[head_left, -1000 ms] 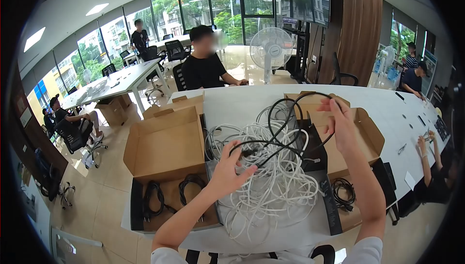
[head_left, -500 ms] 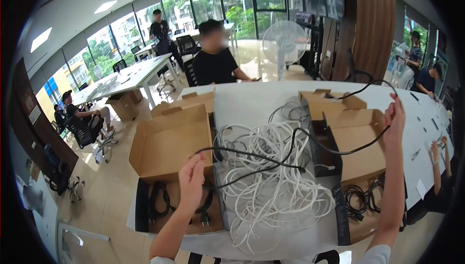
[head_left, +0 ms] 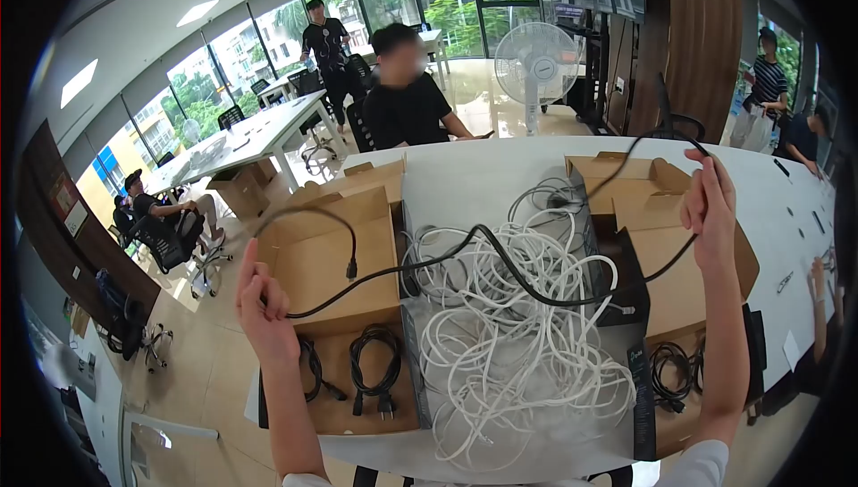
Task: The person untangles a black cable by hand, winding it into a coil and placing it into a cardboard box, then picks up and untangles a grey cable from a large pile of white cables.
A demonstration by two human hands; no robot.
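While left hand [head_left: 264, 308] at 9 o'clock and right hand [head_left: 712, 210] at 2 o'clock each have fingers closed on it, the thin black cable [head_left: 474, 230] sags between them over the white cable pile [head_left: 509, 344] on the worktop [head_left: 483, 174], plug [head_left: 351, 269] dangling near the left hand.

White tabletop [head_left: 483, 179], long and rectangular. At centre lies a loose heap of white cables [head_left: 518, 353]. To its left stands an open cardboard box [head_left: 326, 259], to its right a second open cardboard box [head_left: 688, 281], and two smaller cartons [head_left: 626, 179] stand behind them.
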